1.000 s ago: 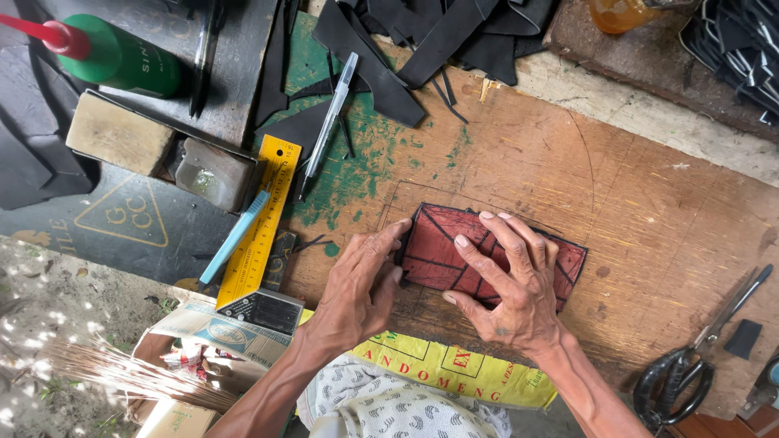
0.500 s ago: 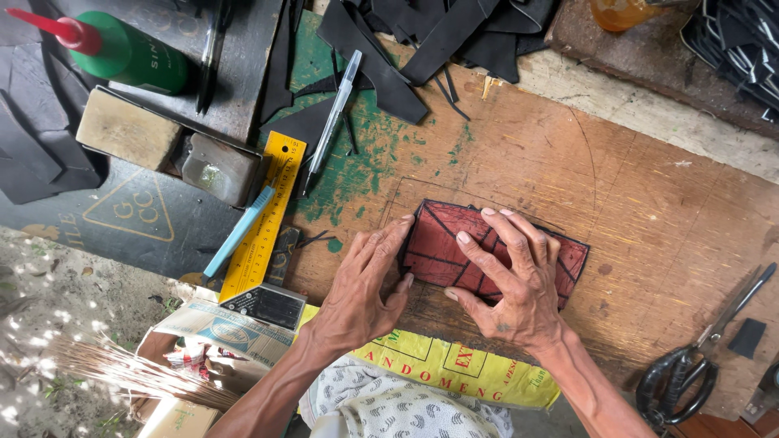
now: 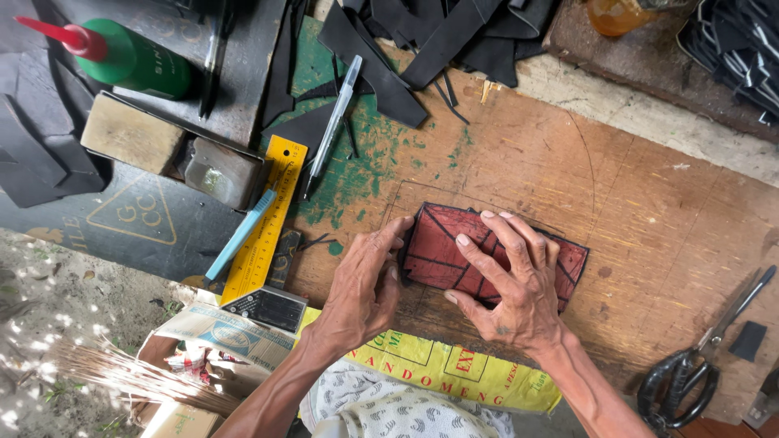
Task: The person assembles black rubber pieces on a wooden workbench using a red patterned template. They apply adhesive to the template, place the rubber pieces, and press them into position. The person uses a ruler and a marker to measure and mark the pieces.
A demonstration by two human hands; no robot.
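A flat red leather piece [image 3: 442, 243] with dark stitched lines and black edging lies on the worn wooden board [image 3: 633, 195]. My right hand [image 3: 507, 280] lies spread flat on top of it, fingers pressing down. My left hand [image 3: 365, 288] sits at the piece's left edge, fingers curled against that edge. Neither hand lifts the piece off the board.
A yellow ruler [image 3: 266, 219], a light blue tool [image 3: 239, 235] and a pen [image 3: 334, 122] lie at the left. Black leather strips [image 3: 438, 40] are heaped at the top. Scissors [image 3: 702, 365] rest at the right. A green bottle [image 3: 130, 61] with a red nozzle lies upper left.
Both hands stay on the red piece. The left fingers have shifted slightly along its left edge; the view has drifted a little.
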